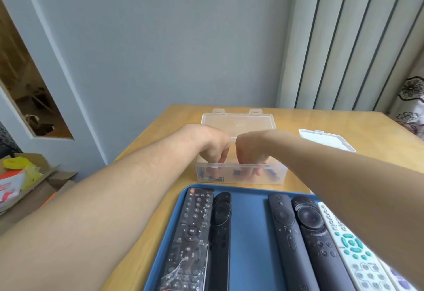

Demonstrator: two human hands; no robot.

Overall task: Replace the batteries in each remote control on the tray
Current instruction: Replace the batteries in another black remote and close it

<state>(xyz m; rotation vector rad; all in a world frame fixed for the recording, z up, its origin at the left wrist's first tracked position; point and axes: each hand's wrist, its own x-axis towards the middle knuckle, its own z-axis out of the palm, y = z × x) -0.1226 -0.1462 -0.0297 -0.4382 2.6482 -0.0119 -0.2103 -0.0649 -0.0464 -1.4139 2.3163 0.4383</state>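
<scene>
A blue tray [249,233] lies near me with several remotes on it: a black button remote [191,235] in plastic wrap at the left, a slim black one [220,233] beside it, two black ones [286,233] [316,233] to the right, and a white remote [351,247] with teal buttons. Beyond the tray stands a clear plastic box [241,176], lid open, with dark batteries [215,178] on its floor. My left hand [216,147] and my right hand [251,148] both reach down into the box, fingers curled among the batteries. The box wall blurs what each holds.
A second clear box [327,140], closed, lies on the wooden table [367,130] at the right. Cardboard boxes with yellow and red packaging [20,176] sit on the floor at the left. A wall and striped curtain stand behind the table.
</scene>
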